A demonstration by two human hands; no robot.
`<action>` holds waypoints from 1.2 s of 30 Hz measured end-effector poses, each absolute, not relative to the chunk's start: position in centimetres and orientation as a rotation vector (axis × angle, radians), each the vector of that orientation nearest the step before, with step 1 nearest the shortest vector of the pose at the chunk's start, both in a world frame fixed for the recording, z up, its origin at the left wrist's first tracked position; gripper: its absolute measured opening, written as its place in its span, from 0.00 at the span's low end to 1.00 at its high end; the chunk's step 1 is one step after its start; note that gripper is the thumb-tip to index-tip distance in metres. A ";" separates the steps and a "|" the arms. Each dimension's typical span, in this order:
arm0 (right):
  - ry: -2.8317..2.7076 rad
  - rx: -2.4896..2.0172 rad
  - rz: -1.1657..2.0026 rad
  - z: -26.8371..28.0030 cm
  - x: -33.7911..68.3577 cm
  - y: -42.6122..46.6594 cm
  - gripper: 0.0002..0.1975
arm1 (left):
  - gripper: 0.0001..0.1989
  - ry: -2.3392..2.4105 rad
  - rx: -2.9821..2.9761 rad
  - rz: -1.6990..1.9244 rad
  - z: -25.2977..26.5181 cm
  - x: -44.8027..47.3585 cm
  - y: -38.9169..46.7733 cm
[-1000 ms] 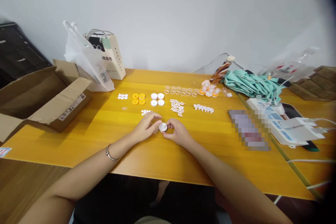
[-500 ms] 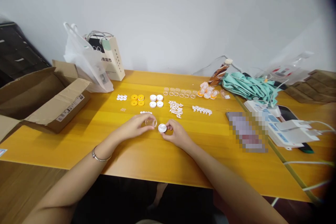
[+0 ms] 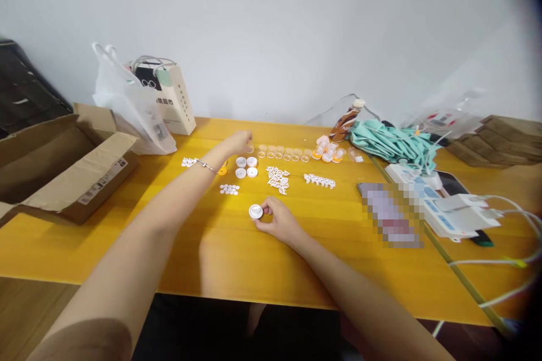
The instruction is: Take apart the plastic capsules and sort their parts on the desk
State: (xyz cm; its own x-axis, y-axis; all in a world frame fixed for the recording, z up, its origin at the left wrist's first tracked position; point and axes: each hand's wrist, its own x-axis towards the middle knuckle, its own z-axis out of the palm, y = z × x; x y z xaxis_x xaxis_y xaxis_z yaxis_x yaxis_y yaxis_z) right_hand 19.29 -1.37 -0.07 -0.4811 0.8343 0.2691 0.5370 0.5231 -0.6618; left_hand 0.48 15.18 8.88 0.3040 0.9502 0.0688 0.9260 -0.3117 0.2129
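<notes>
My left hand (image 3: 240, 142) reaches to the back, its fingers closed on a small clear plastic cup (image 3: 250, 149) at the left end of a row of similar clear cups (image 3: 279, 152). Near the middle of the table, my right hand (image 3: 277, 219) pinches a round white plastic piece (image 3: 256, 212) by its right side. White discs (image 3: 246, 167) lie in a block just in front of my left hand. My left forearm partly covers the yellow discs (image 3: 222, 170). Small white round pieces (image 3: 229, 189) lie between the hands.
White lacy parts (image 3: 278, 180) and a comb-like white strip (image 3: 319, 181) lie right of centre. Behind are orange-and-clear pieces (image 3: 328, 150) and a bottle (image 3: 347, 121). An open carton (image 3: 101, 180) stands left; a phone (image 3: 389, 214) and power strip (image 3: 440, 208) lie right.
My left hand has carried the clear cup away from the white piece, back to the end of the cup row. My right hand still holds the white piece. The view has shifted slightly.
</notes>
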 end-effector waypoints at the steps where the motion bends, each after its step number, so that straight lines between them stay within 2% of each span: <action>1: -2.191 -1.108 0.678 -0.1 19.3 -1.4 0.10 | 0.18 1.756 2.420 0.251 8.5 0.8 15.7; 3: -2.186 -1.102 0.681 -0.1 19.3 -1.4 0.10 | 0.14 1.757 2.407 0.210 7.9 1.1 16.5; 6: -2.172 -1.099 0.681 -0.1 19.3 -1.4 0.10 | 0.15 1.754 2.387 0.220 6.9 1.3 17.0; 13: -2.171 -1.105 0.673 -0.1 19.3 -1.4 0.10 | 0.26 1.754 2.333 0.486 6.1 0.8 16.3; 17: -2.170 -1.101 0.672 -0.2 19.3 -1.4 0.09 | 0.20 1.719 2.355 0.740 7.2 -0.1 12.8; 19: -2.174 -1.097 0.674 -0.3 19.3 -1.3 0.09 | 0.12 1.463 2.421 0.989 7.6 -0.5 9.7; 21: -2.172 -1.099 0.675 -0.3 19.3 -1.3 0.09 | 0.10 1.174 2.458 1.066 7.6 -0.7 6.0; 23: -2.167 -1.098 0.675 -0.2 19.3 -1.3 0.09 | 0.10 0.928 2.498 0.910 7.2 -0.8 2.5; 26: -2.179 -1.089 0.674 -0.1 19.2 -1.3 0.09 | 0.11 0.826 2.520 0.671 5.8 -0.5 -1.1; 31: -2.191 -1.066 0.655 0.2 19.0 -1.4 0.09 | 0.09 0.938 2.505 0.741 3.1 0.2 -2.2; 36: -2.183 -1.051 0.623 0.0 18.9 -1.4 0.09 | 0.09 0.977 2.782 0.807 1.8 0.5 -2.5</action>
State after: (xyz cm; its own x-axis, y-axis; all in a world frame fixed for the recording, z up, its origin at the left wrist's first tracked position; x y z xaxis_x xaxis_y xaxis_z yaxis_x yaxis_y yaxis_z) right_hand 18.93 -1.42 0.04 -0.4840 0.8092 0.3331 0.5117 0.5705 -0.6424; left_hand 0.53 -2.47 1.81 0.6568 0.6032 0.4526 0.5584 -0.7923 0.2457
